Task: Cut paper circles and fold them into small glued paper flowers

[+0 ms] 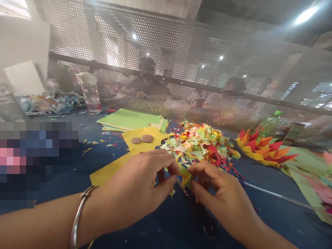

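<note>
A: Grip status?
B: Right hand: thumb and forefinger pinching the edge of a small yellow-green paper piece. Left hand: fingertips at the opposite edge; can't tell if they're closed on it.
A: Where's the piece?
B: Between the two hands, just this side of the cut-paper heap. Dark glossy item under the hands, can't ID it.
A: Step?
B: My read: folding or shaping that one piece by fingertip.
A: Next move needs?
B: Probably a light, steady pinch on both sides. Thin stock, could crease wrong.
A: Around it?
B: Yellow paper left on the tabletop, two brown discs on it. Green sheets behind. Spiky red-orange paper form at right, beyond the thin rod.
</note>
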A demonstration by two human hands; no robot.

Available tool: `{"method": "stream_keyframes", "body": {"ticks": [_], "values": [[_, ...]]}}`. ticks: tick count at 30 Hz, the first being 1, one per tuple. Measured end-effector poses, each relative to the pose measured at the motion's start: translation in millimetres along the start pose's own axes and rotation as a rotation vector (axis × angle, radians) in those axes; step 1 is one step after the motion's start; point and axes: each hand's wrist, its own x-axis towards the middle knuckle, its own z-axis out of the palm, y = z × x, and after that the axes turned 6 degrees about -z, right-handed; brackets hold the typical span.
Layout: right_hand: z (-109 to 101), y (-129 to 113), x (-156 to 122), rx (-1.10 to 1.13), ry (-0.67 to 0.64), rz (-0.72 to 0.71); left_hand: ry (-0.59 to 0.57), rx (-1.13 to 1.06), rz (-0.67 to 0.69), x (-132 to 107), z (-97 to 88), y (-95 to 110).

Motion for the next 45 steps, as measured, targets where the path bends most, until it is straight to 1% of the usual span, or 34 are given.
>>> {"method": "stream_keyframes", "body": {"ticks": [7, 13, 23, 33, 42, 45], "values": [[0.2, -0.6, 1.5, -0.019, 0.003, -0.030, 0.010, 0.003, -0.001, 0.5, 1.0, -1.0], [-0.2, -1.5, 0.9, -0.026, -0.001, -0.015, 0.012, -0.004, -0.001, -3.4, 0.6, -0.5], [-1.2, -2.2, 0.7, -0.045, -0.002, -0.043, 0.025, 0.001, 0.001, -1.6, 0.5, 0.1], [-1.5, -2.2, 2.0, -0.054, 0.001, -0.045, -0.001, -0.019, -0.002, -1.9, 0.0, 1.0], [-1.7, -3.1, 1.3, -0.074, -0.018, -0.046, 0.002, -0.013, -0.001, -2.0, -0.2, 0.9], [-1.6, -2.2, 0.8, -0.069, -0.006, -0.054, 0.006, -0.010, -0.004, -2.4, 0.3, 0.0]]}}
